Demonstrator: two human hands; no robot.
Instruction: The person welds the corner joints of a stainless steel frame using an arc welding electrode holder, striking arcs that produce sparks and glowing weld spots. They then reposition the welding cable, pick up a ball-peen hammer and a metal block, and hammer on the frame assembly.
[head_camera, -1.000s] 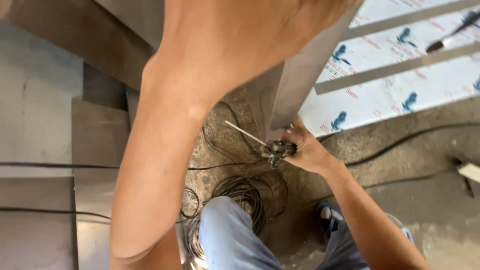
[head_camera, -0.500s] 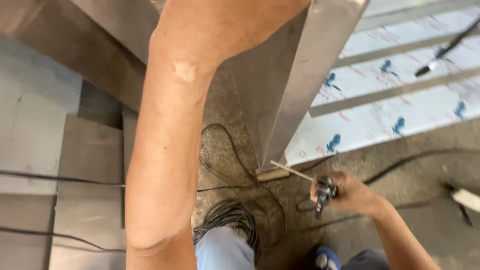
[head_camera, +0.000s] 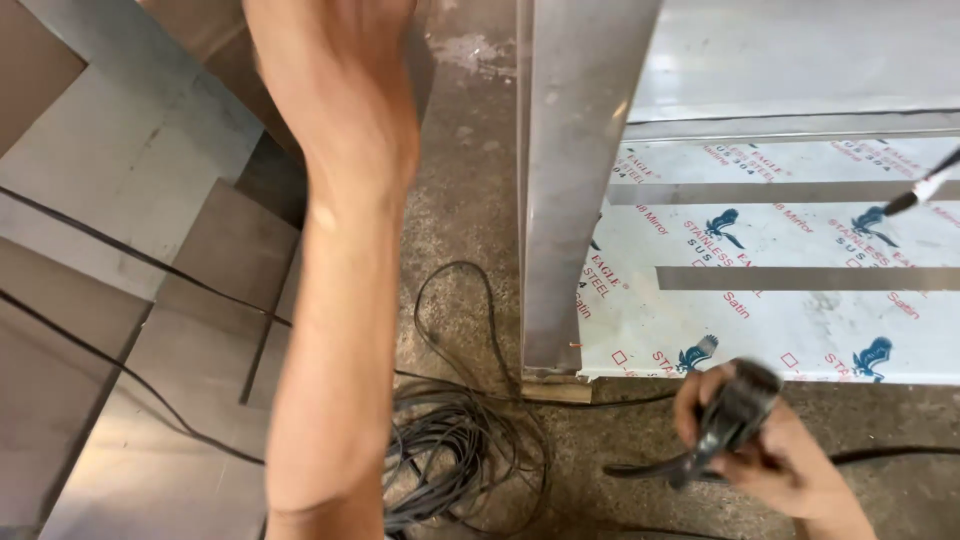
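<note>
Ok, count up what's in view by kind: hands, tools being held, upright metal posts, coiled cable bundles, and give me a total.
Hands: 2, the left hand raised at the top, the right hand low
Held tools: 1, a dark, blurred tool gripped in the right hand
Upright metal posts: 1
Coiled cable bundles: 1 on the floor
Total: 5

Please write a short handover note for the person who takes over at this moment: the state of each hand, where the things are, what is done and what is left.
Right hand: low at the right, fingers closed around a dark, blurred handheld tool with a cable running from it.
Left hand: raised near the top of the view, forearm reaching up; whether it holds anything cannot be told.
Things: an upright steel panel stands on the concrete floor; film-covered sheets lie behind it; a coil of cable lies at its foot; bare sheets are stacked to the left.
Done: tool in hand.
Left: the tool is not touching the panel.
</note>
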